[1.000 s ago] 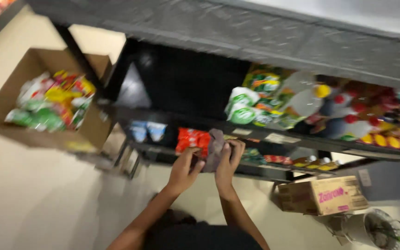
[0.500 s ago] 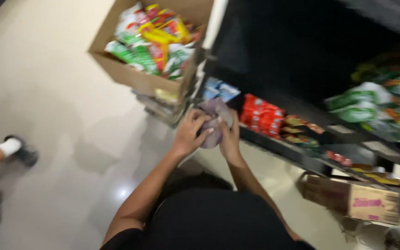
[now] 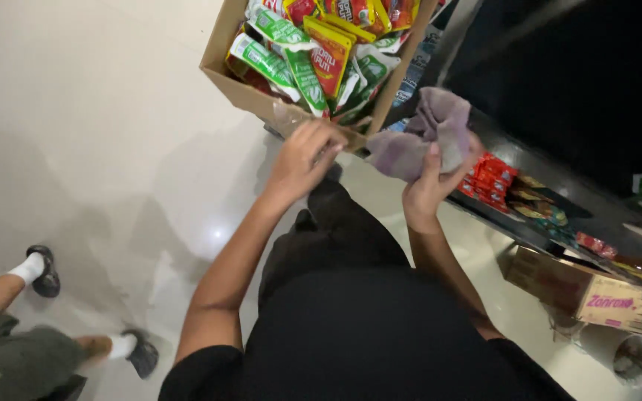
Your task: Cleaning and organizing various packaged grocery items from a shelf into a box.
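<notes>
Purple crumpled cloth bunched in right hand, fingers closed round it, at 1 o'clock above dark shelf edge; left hand at 11, loosely curled, touching rim of cardboard box filled with snack packets, bystander's shoes at 8.

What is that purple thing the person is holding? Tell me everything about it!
It is a soft purple-grey cloth, crumpled into a loose, wrinkled bundle with folds sticking up at the top. The right hand grips it from below, thumb pressed on its front. It is held up in the air, in front of a dark shelf and just right of a cardboard box. The left hand is close beside it but not touching.
</notes>
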